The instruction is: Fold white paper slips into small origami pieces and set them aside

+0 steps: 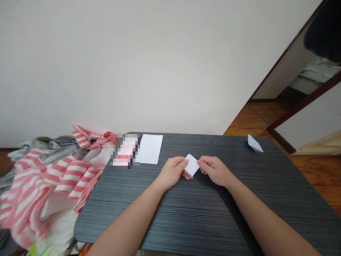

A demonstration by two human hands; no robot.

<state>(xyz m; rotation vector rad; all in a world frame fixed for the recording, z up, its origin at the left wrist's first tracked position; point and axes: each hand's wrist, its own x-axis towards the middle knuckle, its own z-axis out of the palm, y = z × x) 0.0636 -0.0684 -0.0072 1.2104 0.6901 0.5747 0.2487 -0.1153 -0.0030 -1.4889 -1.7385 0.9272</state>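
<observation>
Both forearms enter from the near edge and converge over the middle of the worktop (186,220), a dark slab with fine grey streaks and rounded corners. Left hand (172,172): grip clenched on the left corner of the folded paper piece (192,165), thumb on top, fingers curled beneath. Right hand (214,170): grip clenched on the opposite corner, thumb and forefinger pinching, the other fingers tucked under. The folded paper piece is small, white and roughly square, turned so it reads as a diamond. It sits between the two grips, either just above the worktop or resting lightly on it; cannot tell which. Left of the grip, past the worktop's left edge, lies a heap of pink-and-white striped plastic (61,177), with some of it lapping onto that edge. Beyond the grip and to its left, a flat white sheet (150,149) lies near the far edge, well apart from both hands. Just left of the sheet is a blurred pink and white patch, not identifiable. Far to the right of the grip, near the far right corner, stands a small folded paper shape (255,143), white and pointed, well apart from the right hand. Behind everything is a plain pale wall (160,64). Farther right are a wooden floor (314,170) and a dark wooden frame (301,106).
</observation>
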